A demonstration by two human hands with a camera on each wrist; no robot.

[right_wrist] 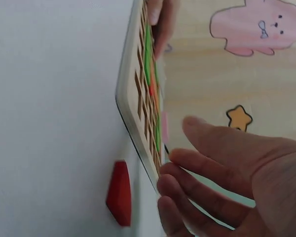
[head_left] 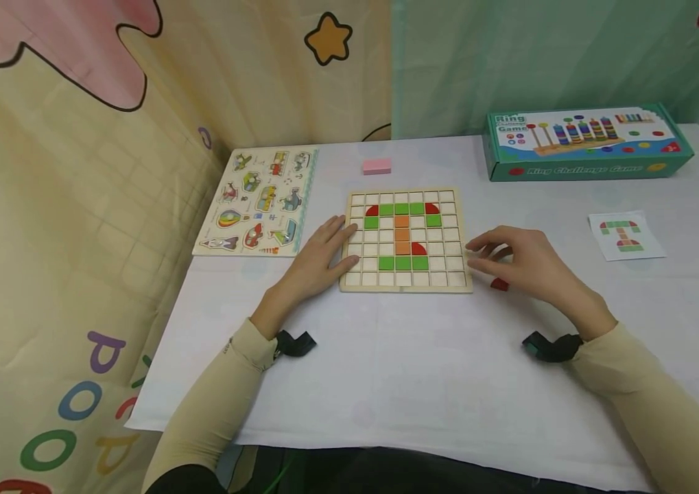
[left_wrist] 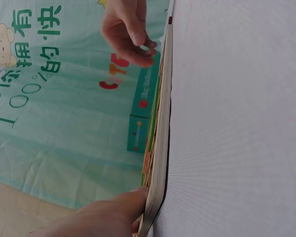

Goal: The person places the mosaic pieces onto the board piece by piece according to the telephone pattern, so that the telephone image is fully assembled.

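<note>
A wooden grid board [head_left: 407, 289] lies in the middle of the table. Green square tiles [head_left: 403, 263], orange ones [head_left: 402, 234] and red rounded-corner ones [head_left: 418, 248] fill some of its cells. My left hand [head_left: 320, 255] rests on the board's left edge, its fingers straight and the thumb over the rim. Just off the board's right edge is my right hand [head_left: 525, 264], with loosely bent fingers and nothing between them. Beneath it on the tablecloth lies a loose red piece [right_wrist: 119, 195], partly covered by the hand in the head view.
On the right lies a pattern card [head_left: 627, 235] with a similar green, orange and red figure. A green game box [head_left: 590, 147] stands at the back right. Behind the board sits a pink block [head_left: 376, 167]. A picture puzzle board [head_left: 256, 202] is at the back left.
</note>
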